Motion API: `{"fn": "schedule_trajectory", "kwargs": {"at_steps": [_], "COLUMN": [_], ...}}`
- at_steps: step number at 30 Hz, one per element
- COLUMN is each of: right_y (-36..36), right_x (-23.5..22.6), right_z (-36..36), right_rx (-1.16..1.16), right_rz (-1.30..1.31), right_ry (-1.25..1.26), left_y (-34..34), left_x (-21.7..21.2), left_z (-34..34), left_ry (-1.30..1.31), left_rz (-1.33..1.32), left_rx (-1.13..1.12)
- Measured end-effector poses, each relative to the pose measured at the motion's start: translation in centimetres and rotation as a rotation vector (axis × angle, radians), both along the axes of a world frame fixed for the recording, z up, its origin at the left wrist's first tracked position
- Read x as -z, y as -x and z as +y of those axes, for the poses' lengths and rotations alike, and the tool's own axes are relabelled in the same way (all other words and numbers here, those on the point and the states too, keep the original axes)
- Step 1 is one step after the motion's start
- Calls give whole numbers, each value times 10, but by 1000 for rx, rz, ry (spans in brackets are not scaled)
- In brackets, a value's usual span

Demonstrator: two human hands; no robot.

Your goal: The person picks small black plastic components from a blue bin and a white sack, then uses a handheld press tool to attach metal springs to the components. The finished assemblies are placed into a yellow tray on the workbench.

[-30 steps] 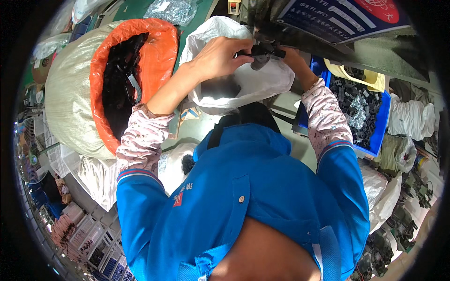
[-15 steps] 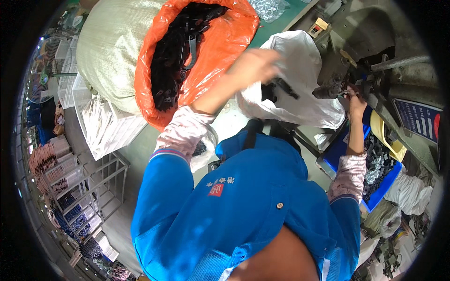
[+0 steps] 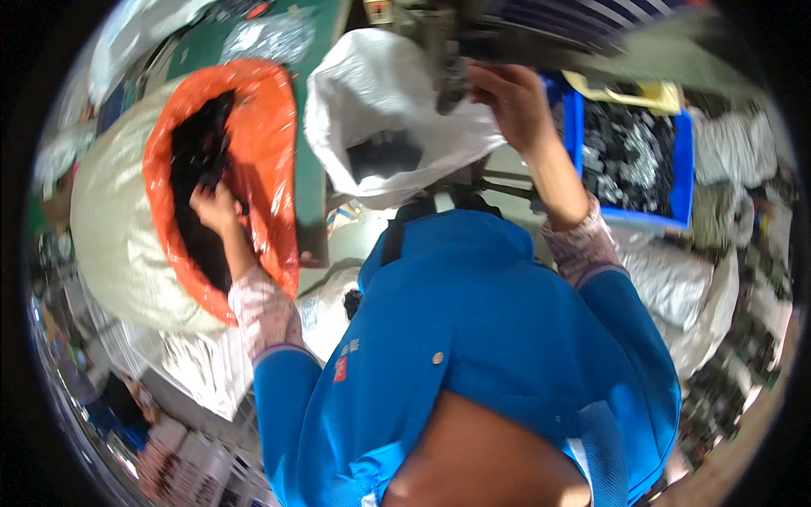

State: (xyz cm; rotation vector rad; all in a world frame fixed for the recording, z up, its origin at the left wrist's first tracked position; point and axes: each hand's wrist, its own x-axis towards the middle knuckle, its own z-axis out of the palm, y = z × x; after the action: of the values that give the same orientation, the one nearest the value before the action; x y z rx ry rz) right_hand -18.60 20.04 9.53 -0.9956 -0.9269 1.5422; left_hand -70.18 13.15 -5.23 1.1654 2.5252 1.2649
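My left hand (image 3: 218, 207) reaches into an orange plastic bag (image 3: 266, 160) full of dark pieces (image 3: 196, 148). Its fingers are curled together on a black part, whose exact kind is blurred. My right hand (image 3: 517, 106) is raised at the dark metal head of a machine (image 3: 452, 80), thumb and fingers bent together; whatever they hold is hidden. Between the hands, a white woven sack (image 3: 351, 93) stands with its mouth wide, and black pieces (image 3: 384, 156) lie inside it.
A blue bin (image 3: 684, 169) of black and clear pieces stands right of my right hand, a yellow tray (image 3: 625, 91) at its far edge. A pale full sack (image 3: 110, 228) bulges behind the orange bag. Clear plastic packaging (image 3: 266, 38) lies on the green table (image 3: 310, 160).
My left hand has gone from over the white sack into the orange bag and closed on a black part. My right hand stays by the machine. The whole view has turned.
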Motion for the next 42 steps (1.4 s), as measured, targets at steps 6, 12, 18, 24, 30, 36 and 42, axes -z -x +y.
{"fn": "schedule_trajectory", "kwargs": {"at_steps": [6,12,18,24,30,36,42], "right_y": [22,5,-110,-176,-194,-198,-244], "right_x": [9,33,15,40,19,30,31], "right_z": [1,-25,-125,-156,-179,-213,-196], "right_rx": [88,270,478,343,425,328,547], "right_rz": [55,-686,-1025,-1462,-1052,-579,-1245], "right_ry": [-53,-537,-423,-135,-288,-168,-134], "left_y": [13,-163,-320,-476,-523,-536,-536], "left_x": [-34,-126,-116,-115,-115,-124,-124], "left_z": [-49,-2,-10,-5,-1,-11,-7], "left_ry": [-582,-510,15,353,377,873,711], "left_rz": [-1262,-1836,-1391,-1186,-1204,-1240,-1377], "left_rx": [501,689,737,1167,1230,1460,1333]}}
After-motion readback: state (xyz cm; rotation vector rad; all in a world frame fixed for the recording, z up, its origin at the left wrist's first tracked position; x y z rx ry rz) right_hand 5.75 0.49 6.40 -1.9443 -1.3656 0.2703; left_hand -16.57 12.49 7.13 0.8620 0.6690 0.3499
